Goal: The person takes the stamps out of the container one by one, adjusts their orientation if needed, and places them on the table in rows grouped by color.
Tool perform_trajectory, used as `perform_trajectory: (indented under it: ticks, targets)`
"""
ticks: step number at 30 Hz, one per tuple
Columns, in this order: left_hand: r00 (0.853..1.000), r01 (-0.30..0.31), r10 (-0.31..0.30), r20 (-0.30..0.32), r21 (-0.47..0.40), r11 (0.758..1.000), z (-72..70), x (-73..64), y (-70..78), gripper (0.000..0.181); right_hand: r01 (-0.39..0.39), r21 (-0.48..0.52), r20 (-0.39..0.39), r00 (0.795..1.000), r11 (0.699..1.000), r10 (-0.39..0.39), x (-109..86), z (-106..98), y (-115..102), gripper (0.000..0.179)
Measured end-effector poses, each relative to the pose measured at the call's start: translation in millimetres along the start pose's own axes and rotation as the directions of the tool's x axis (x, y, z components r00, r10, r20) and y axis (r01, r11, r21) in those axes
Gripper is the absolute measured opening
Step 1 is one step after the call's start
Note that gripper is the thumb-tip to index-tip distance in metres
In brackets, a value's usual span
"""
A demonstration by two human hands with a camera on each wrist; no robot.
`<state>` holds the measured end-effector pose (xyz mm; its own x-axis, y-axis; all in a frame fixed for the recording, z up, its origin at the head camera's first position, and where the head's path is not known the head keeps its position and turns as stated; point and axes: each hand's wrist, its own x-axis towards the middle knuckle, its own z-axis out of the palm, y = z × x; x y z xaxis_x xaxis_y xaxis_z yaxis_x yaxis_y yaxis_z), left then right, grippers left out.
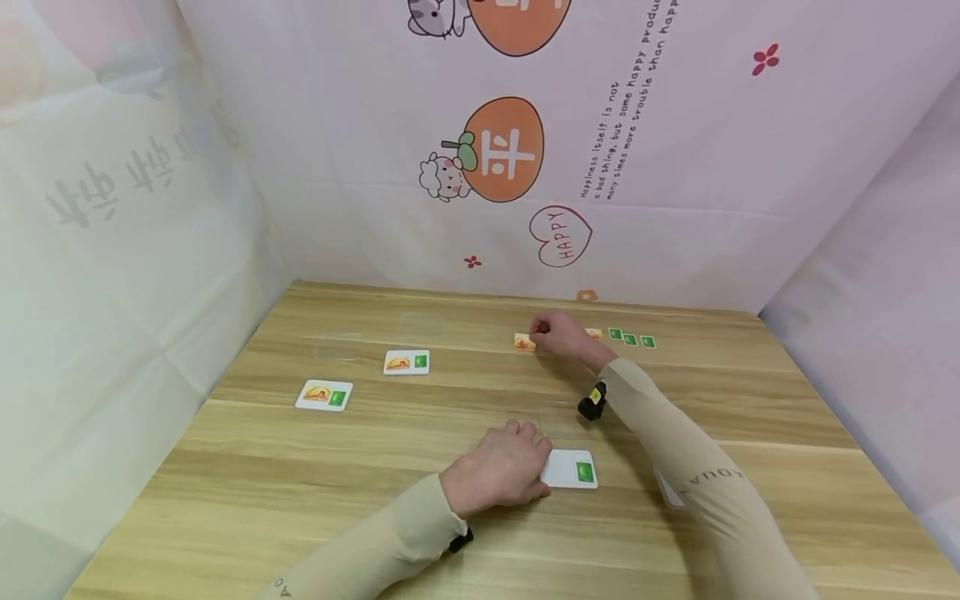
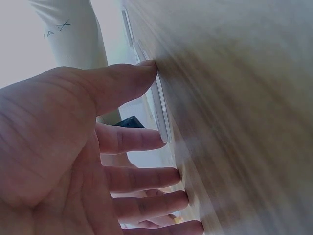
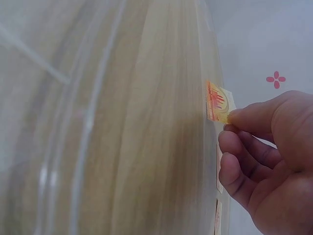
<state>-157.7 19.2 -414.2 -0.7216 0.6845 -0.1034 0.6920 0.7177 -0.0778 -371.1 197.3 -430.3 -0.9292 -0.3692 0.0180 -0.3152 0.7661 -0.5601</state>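
Observation:
My right hand [image 1: 564, 337] pinches a small orange picture card [image 3: 217, 102] by its edge, between thumb and forefinger, at the back of the table. Close to the front, my left hand [image 1: 501, 468] rests with its fingertips on the wood. Its thumb and forefinger touch the left end of a white card [image 1: 561, 469] with a green square on its right part. In the left wrist view those fingers [image 2: 142, 178] are fairly straight.
Another orange card [image 1: 593, 334] and several small green cards [image 1: 631, 340] lie right of my right hand. Two white cards with pictures [image 1: 324, 395] [image 1: 407, 362] sit at left. A clear plastic piece [image 1: 339, 347] lies behind them. My right sleeve partly covers another white card [image 1: 669, 492].

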Motion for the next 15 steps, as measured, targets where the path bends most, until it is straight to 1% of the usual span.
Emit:
perform_trajectory:
  ticks: [6,11,15]
  targets:
    - [1.000,0.002,-0.002,0.004,-0.008,1.000,-0.2,-1.3,-0.9,0.051,-0.004,-0.036,-0.002,1.000,0.999,0.004,7.0,2.0,-1.1,0.007]
    - [1.000,-0.003,0.003,0.003,-0.013,1.000,0.0,-0.8,-1.0,0.051,-0.018,-0.040,-0.008,1.000,0.999,0.018,12.3,2.4,-1.0,0.007]
    - [1.000,-0.003,0.003,0.009,-0.015,1.000,0.1,-0.7,-0.1,0.052,0.005,-0.074,-0.028,1.000,0.997,-0.007,15.7,1.6,-0.7,0.007]
